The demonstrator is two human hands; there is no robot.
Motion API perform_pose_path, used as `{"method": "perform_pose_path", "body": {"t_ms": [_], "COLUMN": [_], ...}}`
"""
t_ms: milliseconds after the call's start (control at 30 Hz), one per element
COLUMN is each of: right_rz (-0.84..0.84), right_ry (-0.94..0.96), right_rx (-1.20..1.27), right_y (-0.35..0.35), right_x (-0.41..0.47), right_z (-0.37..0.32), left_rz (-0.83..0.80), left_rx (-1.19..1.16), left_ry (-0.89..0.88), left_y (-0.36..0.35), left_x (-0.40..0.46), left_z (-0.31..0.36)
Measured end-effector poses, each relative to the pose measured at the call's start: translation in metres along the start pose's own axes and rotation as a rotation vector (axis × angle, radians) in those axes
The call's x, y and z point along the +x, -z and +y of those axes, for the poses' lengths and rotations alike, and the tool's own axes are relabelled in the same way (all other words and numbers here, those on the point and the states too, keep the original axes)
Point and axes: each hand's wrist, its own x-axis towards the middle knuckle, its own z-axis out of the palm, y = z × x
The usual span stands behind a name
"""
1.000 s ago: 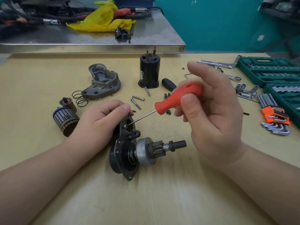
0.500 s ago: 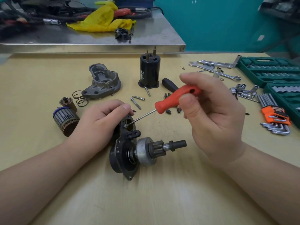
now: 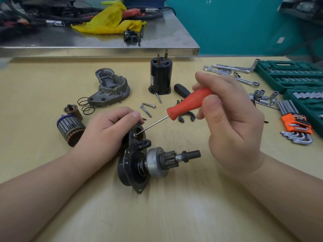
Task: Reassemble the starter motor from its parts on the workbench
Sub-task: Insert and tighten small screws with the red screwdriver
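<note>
A black starter housing (image 3: 130, 169) with a silver drive gear and pinion shaft (image 3: 167, 160) lies on its side at the centre of the wooden bench. My left hand (image 3: 104, 135) grips its upper end from the left. My right hand (image 3: 230, 119) holds a red-handled screwdriver (image 3: 187, 103), whose tip rests on a screw at the housing's top. Loose parts lie behind: a grey nose casting (image 3: 110, 89), a black solenoid (image 3: 160, 77), an armature (image 3: 70, 129), a small brass-coloured cup (image 3: 72, 110), wire rings (image 3: 86, 105), two bolts (image 3: 146, 108) and a black fork lever (image 3: 187, 117).
Green socket-set cases (image 3: 288, 75) sit at the right edge, with loose sockets (image 3: 262, 97), wrenches (image 3: 232, 70) and an orange hex-key holder (image 3: 297, 126) beside them. A steel table (image 3: 104, 48) behind the bench carries cables and a yellow rag (image 3: 111, 21).
My right hand has shifted its fingers around the screwdriver handle, turning it; the tip stays on the same screw. The black fork lever under the handle is now uncovered. My left hand has not moved.
</note>
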Motion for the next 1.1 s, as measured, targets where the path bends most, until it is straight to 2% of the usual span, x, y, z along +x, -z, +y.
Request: {"method": "perform_pose_path", "body": {"t_ms": [367,567,667,867,1100], "right_rz": [-0.12,-0.085,-0.055,-0.168,-0.1], "right_ry": [-0.036,-0.044,-0.05,-0.047,-0.053], "right_rx": [0.051,0.14,0.082,0.016,0.005], "right_y": [-0.002,-0.01,-0.008,-0.003,-0.006], "right_x": [-0.005,-0.004,0.0,-0.003,-0.002], "right_z": [-0.004,-0.008,-0.01,-0.006,-0.005], "left_rz": [0.003,-0.001,-0.005,-0.001,-0.004], "left_rx": [0.014,0.012,0.008,0.016,0.023], "left_ry": [0.011,-0.007,-0.007,-0.004,0.003], "left_y": [-0.001,0.0,0.0,0.0,0.001], "left_x": [-0.001,-0.001,-0.001,0.0,0.0], "left_z": [0.001,0.0,0.0,-0.001,-0.003]}}
